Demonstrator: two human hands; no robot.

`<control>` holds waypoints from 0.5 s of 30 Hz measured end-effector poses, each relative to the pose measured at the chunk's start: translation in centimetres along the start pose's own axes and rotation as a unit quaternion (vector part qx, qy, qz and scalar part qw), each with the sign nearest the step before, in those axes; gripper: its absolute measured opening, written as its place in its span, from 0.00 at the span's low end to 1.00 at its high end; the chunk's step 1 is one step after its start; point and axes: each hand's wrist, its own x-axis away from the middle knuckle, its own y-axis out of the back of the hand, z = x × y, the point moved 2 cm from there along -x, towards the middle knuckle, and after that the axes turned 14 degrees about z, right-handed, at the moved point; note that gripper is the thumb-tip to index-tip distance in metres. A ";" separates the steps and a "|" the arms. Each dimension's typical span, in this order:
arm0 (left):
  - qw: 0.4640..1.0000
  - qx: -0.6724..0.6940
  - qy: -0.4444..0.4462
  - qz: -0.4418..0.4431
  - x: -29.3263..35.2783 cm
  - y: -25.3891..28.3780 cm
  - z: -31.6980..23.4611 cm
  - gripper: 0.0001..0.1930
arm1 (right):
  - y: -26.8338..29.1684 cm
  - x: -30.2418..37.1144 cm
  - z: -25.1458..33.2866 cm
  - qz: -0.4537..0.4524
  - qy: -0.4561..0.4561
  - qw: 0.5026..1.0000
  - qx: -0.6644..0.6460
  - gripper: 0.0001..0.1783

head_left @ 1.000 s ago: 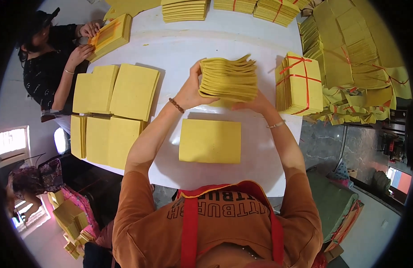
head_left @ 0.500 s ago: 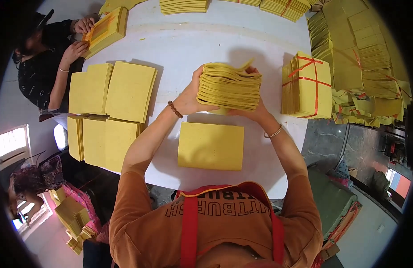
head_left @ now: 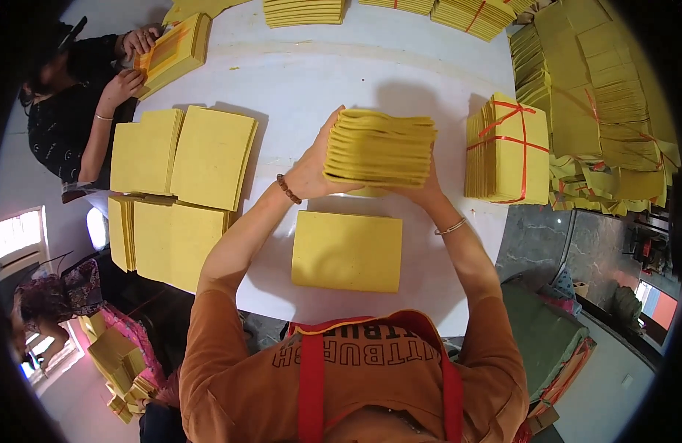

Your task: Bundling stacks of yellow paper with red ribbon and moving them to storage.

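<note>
A thick stack of yellow paper point(head_left: 380, 150) is held up over the white table between my two hands, its layered edges facing up toward me. My left hand point(head_left: 316, 168) grips the stack's left end, with the fingers partly behind it. Around the right end is my right hand point(head_left: 425, 188), its fingers mostly hidden by the paper. Just nearer to me, a flat yellow paper pile point(head_left: 347, 252) lies on the table.
Several yellow paper piles point(head_left: 214, 156) stand on the left. A bundle tied with red strap point(head_left: 519, 151) is at the right edge of the white table point(head_left: 311, 81). More paper stacks point(head_left: 610, 88) rise beyond it. At far left, a co-worker's hands point(head_left: 123, 85) rest on another pile.
The sheet that stuck up at the stack's top right now lies level with the others. Both hands keep their hold, and the stack has shifted only slightly.
</note>
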 end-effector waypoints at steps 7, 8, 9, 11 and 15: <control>0.999 -0.039 0.013 -0.014 0.3 -0.4 1.2 0.62 | -1.1 0.5 -0.1 0.026 -0.027 0.989 -0.140 0.46; 0.999 -0.040 0.012 -0.014 0.4 -0.3 1.7 0.62 | -1.2 0.6 -0.2 0.036 -0.029 0.991 -0.123 0.45; 1.000 -0.010 0.020 0.001 0.6 -0.2 2.2 0.62 | -1.3 0.5 -0.2 0.046 -0.030 0.993 -0.106 0.45; 0.999 0.022 0.027 0.018 0.8 -0.1 2.9 0.63 | -1.1 0.5 -0.1 0.051 -0.034 0.987 -0.151 0.45; 0.995 0.035 0.081 0.040 -0.4 -0.1 0.9 0.56 | -1.1 0.0 -0.2 0.052 -0.018 0.991 -0.125 0.44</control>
